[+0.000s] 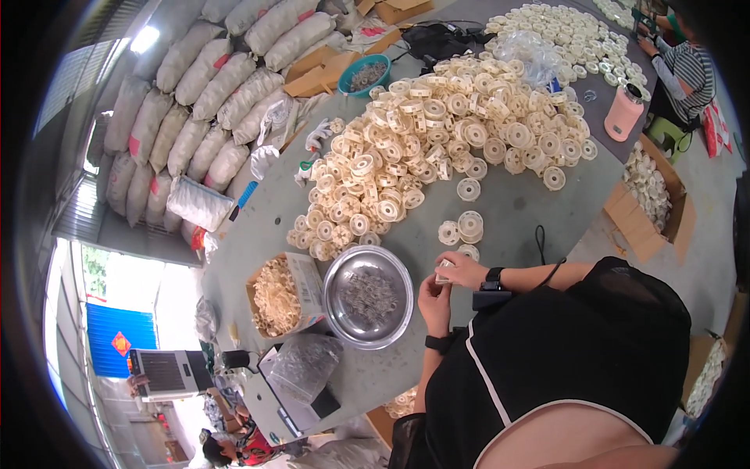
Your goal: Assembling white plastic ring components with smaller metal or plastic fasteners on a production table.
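Note:
Both my hands meet near the front of the grey-green table, pinching a small cream plastic part [444, 271]. My left hand [434, 303] is closed at its lower side, and my right hand [464, 272] grips it from above; fingers hide most of the part. Just beyond my right hand lie a few loose cream plastic wheels [470, 224]. A steel bowl [333, 313] with many small clear or metallic pieces stands left of my hands. Farther off spreads a big heap of cream plastic wheels [437, 125].
Beside the bowl sit a carton [312, 285] of small cream parts and a clear plastic bag [306, 366]. A teal basin [366, 94] and pink bottle [624, 113] stand farther back. Another person [687, 74] works at far right; stacked sacks [223, 86] fill the left.

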`<state>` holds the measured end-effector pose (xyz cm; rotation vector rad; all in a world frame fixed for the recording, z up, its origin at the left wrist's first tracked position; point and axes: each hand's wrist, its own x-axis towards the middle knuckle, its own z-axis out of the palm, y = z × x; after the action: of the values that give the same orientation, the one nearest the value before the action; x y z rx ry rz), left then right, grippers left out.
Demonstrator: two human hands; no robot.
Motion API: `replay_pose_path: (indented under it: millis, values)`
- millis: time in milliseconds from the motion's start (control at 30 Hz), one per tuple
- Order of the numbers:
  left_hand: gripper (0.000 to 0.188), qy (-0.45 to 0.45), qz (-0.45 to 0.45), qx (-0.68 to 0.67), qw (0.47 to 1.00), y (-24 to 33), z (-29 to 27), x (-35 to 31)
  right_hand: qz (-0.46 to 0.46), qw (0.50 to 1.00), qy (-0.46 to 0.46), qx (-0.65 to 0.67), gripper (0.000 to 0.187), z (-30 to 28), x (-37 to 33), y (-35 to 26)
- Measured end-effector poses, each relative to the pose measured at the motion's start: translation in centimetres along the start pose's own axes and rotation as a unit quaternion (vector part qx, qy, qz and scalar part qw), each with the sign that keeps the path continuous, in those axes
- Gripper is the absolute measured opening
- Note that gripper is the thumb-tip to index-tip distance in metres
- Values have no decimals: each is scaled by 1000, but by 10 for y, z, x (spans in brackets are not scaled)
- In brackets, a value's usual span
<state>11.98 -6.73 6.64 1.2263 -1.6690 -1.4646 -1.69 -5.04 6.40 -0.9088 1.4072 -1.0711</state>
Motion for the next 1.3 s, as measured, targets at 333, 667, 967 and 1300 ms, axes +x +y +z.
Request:
replay_pose_path:
  millis: [333,667,967,1300]
  values:
    - [35,-104,-109,-370,917,3,3,-2,-126,963,-3,-237,46,-2,-13,-26]
    - [32,-157,-153,-425,878,-18,-7,-1,-225,958,51,-171,43,-4,0,-11]
    - [33,161,-55,-520,837,-27,-76,29,225,927,57,294,28,-20,23,24]
    - [23,263,-197,-362,872,-93,-149,28,104,962,108,230,34,-36,53,31]
